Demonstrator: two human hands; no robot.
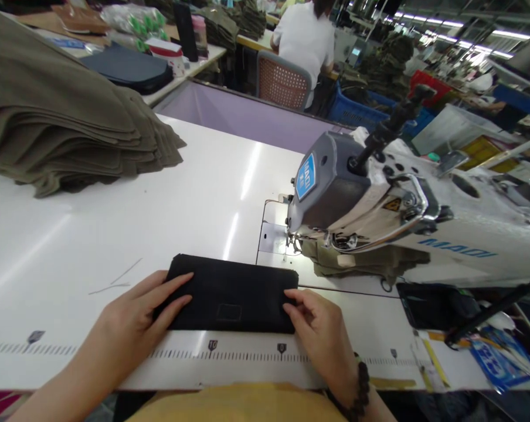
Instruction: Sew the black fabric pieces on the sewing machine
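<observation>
A flat black fabric panel with a small stitched rectangle near its lower edge lies on the white sewing table, close to its front edge. My left hand grips the panel's left end, thumb and index finger on top and the other fingers hidden beneath or behind it. At the right end, my right hand pinches the panel's edge between thumb and fingers. Beyond the panel to the right stands the sewing machine head, its needle area apart from the panel. Olive fabric lies under the machine arm.
A tall stack of olive fabric pieces occupies the table's back left. A phone and a blue packet lie at right. A printed ruler scale runs along the front edge. Behind the purple partition sits a person in white.
</observation>
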